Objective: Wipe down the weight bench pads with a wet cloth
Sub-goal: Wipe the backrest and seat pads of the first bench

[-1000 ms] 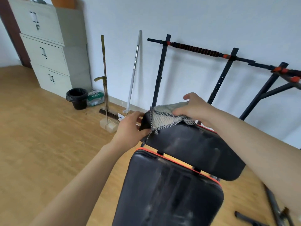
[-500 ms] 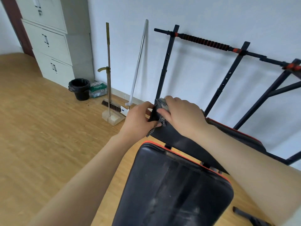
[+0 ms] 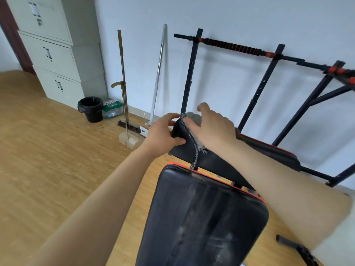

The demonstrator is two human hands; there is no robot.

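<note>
One head cam, wide-angle, looks fwd and down, close over bench pad (image 3: pixel 201 217); wall (image 3: pixel 249 20) behind.

glossy black pad (image 3: pixel 203 217), woven cloth (image 3: pixel 189 134)

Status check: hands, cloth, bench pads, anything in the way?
Left hand grips far pad corner. Right hand presses cloth on that pad's top end. Near pad shows streaks. Nothing in the way.
</note>
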